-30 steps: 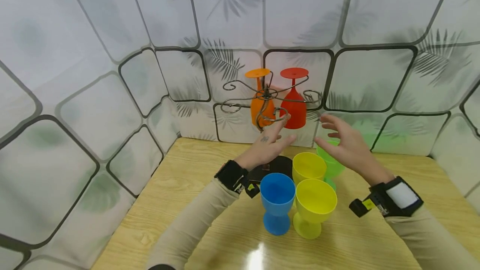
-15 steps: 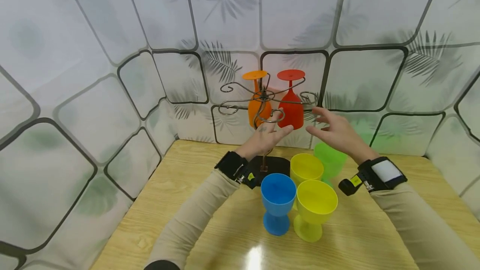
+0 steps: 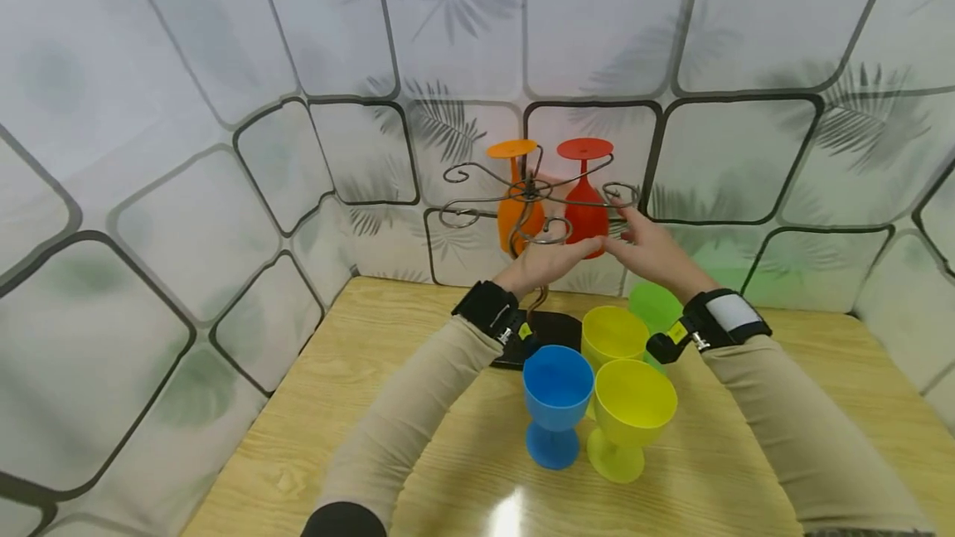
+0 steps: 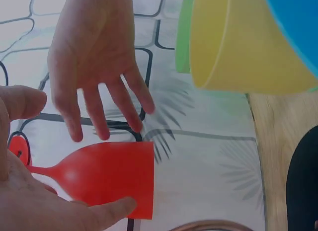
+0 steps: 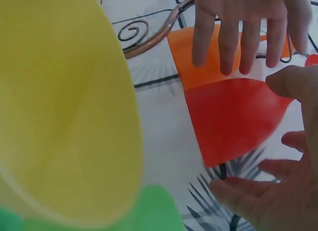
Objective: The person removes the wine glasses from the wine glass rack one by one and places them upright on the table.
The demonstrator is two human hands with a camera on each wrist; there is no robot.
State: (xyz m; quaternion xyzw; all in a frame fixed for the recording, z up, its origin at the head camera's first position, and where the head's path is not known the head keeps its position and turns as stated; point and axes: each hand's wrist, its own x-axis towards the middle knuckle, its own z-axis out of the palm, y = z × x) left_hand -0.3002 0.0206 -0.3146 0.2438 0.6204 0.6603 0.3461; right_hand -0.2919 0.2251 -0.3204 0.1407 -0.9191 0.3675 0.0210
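A red goblet hangs upside down by its foot from a curled metal rack. Beside it, an orange goblet hangs the same way. My left hand is low to the left of the red goblet, fingers extended; one fingertip overlaps its bowl in the left wrist view. On the other side is my right hand, thumb and fingers spread around the bowl with a gap visible in the right wrist view. Whether either hand touches the goblet, I cannot tell. Nothing is held.
On the wooden table stand a blue goblet, a front yellow goblet, a rear yellow goblet and a green goblet, below my forearms. The rack's black base sits behind them. Patterned cloth walls enclose the table.
Both hands have come closer together around the red goblet, the right one moving left and the left one slightly right. The goblets and rack stay in place.
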